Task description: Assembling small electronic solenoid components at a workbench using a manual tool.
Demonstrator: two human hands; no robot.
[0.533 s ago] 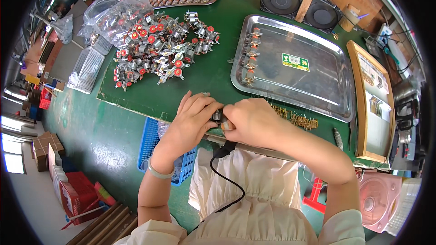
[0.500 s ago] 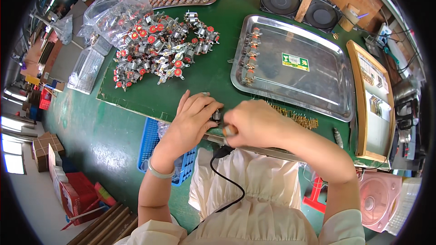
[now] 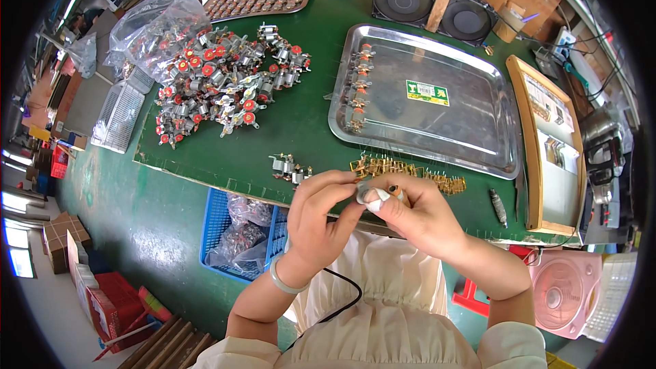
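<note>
My two hands meet just above the near edge of the green table point(image 3: 205, 157). My left hand point(image 3: 320, 215) pinches a small grey metal part point(image 3: 361, 193), mostly covered by fingers. White wrapping covers the thumb of my right hand point(image 3: 427, 217), which presses near that part. An orange-brown tool handle point(image 3: 399, 196) is tucked in my right fingers; its working end is hidden. Some small silver motor-like parts point(image 3: 290, 168) lie just beyond my left hand. Past my right hand lies a row of brass-coloured terminals point(image 3: 410, 168) with thin wires.
A steel tray point(image 3: 471, 123) holds a column of red-capped parts on its left side. A large pile of similar parts point(image 3: 212, 82) lies left, beside a plastic bag point(image 3: 154, 31). A wooden frame point(image 3: 525, 143) stands right; a blue basket point(image 3: 213, 232) is below the edge.
My hands have lifted off the tabletop and moved right, coming together around a small part. Silver parts that my left hand covered now show on the table. The view has shifted slightly.
</note>
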